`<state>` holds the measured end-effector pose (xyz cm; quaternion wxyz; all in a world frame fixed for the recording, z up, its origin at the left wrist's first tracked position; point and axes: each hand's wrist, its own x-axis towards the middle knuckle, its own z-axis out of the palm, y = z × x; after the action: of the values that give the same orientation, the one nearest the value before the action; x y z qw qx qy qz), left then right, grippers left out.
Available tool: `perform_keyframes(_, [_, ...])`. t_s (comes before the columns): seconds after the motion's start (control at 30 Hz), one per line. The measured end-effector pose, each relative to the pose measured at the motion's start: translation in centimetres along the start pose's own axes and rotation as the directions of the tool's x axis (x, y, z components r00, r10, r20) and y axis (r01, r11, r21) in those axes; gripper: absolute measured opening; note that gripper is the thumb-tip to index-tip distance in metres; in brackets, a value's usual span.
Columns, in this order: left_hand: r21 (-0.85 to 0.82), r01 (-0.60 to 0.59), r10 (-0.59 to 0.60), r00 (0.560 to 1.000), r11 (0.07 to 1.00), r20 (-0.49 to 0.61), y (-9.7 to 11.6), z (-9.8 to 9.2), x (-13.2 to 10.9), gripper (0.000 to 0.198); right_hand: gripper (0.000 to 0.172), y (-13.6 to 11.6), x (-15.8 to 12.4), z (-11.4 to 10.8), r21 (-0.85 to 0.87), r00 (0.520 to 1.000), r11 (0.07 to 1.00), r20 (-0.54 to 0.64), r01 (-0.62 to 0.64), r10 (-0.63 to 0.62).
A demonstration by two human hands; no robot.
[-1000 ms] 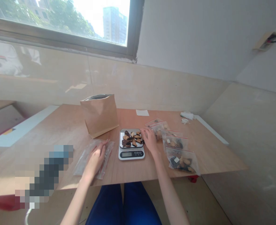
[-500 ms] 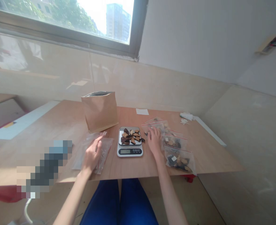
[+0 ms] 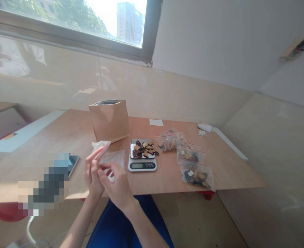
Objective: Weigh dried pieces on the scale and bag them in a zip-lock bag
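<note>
My left hand (image 3: 93, 175) is closed on a clear zip bag (image 3: 102, 146), raised a little above the table's front left part. Beside it my right hand (image 3: 117, 182) has its fingers bent and pinched at the same bag's side. Under and behind them lies another clear zip bag (image 3: 117, 159), flat on the table. To the right of my hands stands a white kitchen scale (image 3: 142, 166). Its pan holds dried brown slices (image 3: 143, 149), dark along their edges. One slice overhangs the pan's right side. The scale's reading is too small to make out.
Several filled zip bags (image 3: 197, 174) with red seals overlap right of the scale. An upright brown paper bag (image 3: 109, 120) stands behind my hands. A phone (image 3: 74, 163) lies left, partly covered by a blurred patch. White paper (image 3: 156, 122) lies near the wall.
My right hand has left the filled bags and come across to my left hand. My left hand has lifted a clear zip bag from the table.
</note>
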<state>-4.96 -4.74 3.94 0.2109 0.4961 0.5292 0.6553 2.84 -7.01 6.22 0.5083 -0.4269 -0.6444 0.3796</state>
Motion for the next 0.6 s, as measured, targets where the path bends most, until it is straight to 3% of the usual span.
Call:
perform_keyframes(0.1, [-0.134,0.081,-0.088,0.995,0.988,-0.046,0.5,-0.1,0.0,0.038,0.022,0.2,0.1,0.2,0.088,0.999,0.996,0.02,-0.031,0.029])
perform_keyframes(0.23, [-0.178,0.02,-0.026,0.999,0.984,-0.03,0.8,-0.3,0.0,0.037,0.018,0.5,0.1,0.3,0.114,1.0,0.993,-0.008,-0.021,0.022])
perform_keyframes(0.33, [-0.136,-0.039,0.051,0.995,0.99,0.085,0.6,-0.9,-0.1,0.038,0.014,0.4,0.2,0.0,0.087,0.994,0.996,-0.103,-0.018,0.027])
perform_keyframes(0.43, [-0.042,-0.109,0.116,0.963,0.993,0.244,0.1,-1.9,-0.1,0.043,0.014,0.1,0.4,-0.7,0.119,0.982,0.99,-0.165,-0.075,0.095])
perform_keyframes(0.53, [-0.002,-0.137,0.128,0.918,0.991,0.376,-0.3,-2.8,0.1,0.049,0.016,-0.1,0.5,-1.4,0.184,0.978,0.975,-0.143,-0.125,0.153])
perform_keyframes(0.6, [0.03,-0.157,0.133,0.91,0.987,0.392,-0.7,-3.2,0.1,0.049,0.019,-0.2,0.6,-1.5,0.24,0.979,0.959,-0.101,-0.148,0.177])
